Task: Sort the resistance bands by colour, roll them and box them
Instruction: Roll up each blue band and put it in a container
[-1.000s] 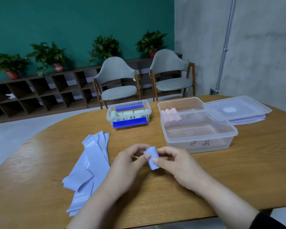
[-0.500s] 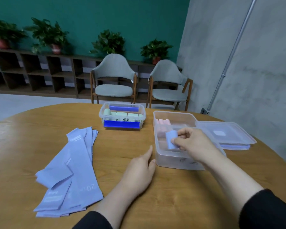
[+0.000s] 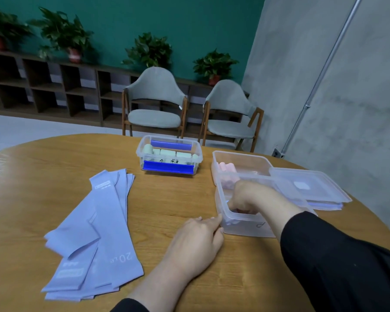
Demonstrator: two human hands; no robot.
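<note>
A pile of flat lavender bands [image 3: 104, 233] lies fanned on the wooden table at the left. My right hand [image 3: 250, 197] reaches down into the near clear box [image 3: 245, 228], its curled fingers holding a rolled lavender band [image 3: 228, 202] that is mostly hidden by the hand. My left hand [image 3: 196, 242] lies flat on the table, fingertips touching that box's near left corner. Behind it stands a second clear box [image 3: 241, 161] with pink rolls [image 3: 226, 166] in its left end.
A small clear box [image 3: 169, 155] with blue clip handles holds several pale green rolls at the table's far middle. Two clear lids [image 3: 311, 188] are stacked right of the boxes. Two grey chairs [image 3: 155, 104] stand beyond the table.
My right hand carried the rolled lavender band from in front of me over the near box and lowered it inside. My left hand let go of the roll and came to rest by the box.
</note>
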